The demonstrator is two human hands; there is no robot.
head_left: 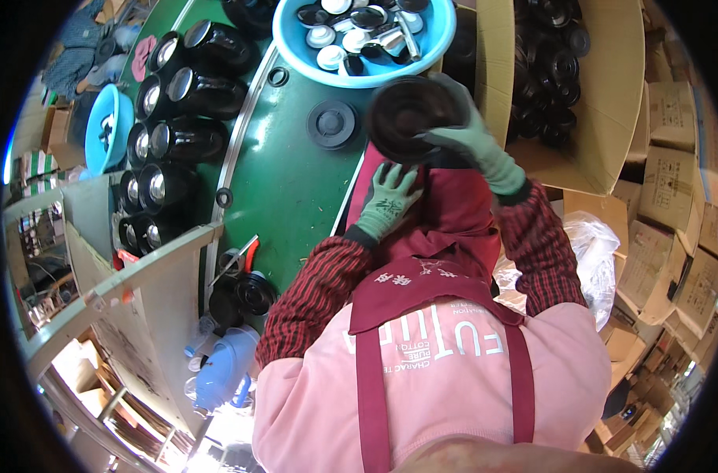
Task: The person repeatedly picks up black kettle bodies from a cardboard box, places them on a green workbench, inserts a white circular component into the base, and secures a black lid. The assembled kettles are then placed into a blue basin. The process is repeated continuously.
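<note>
My right hand [473, 142], in a green-grey glove, grips a round black plastic disc [406, 118] by its right edge. The thumb lies over its face and the other fingers are partly hidden. The disc is smeared by motion and held above my lap. Just below it, my left hand [389, 201] rests over the maroon apron [453, 205] with gloved fingers spread and nothing in them. Whether its fingertips touch the disc, I cannot tell. Another dark round disc [333, 124] lies flat on the green tabletop [288, 173], left of the held one.
A blue basin [284, 47] of black and white parts stands ahead, beside an open cardboard box [607, 118] of black round parts. Glossy black vessels [189, 138] line the left. Red-handled pliers [251, 254] and a blue bottle [223, 370] are nearer. Stacked cartons [666, 189] stand right.
</note>
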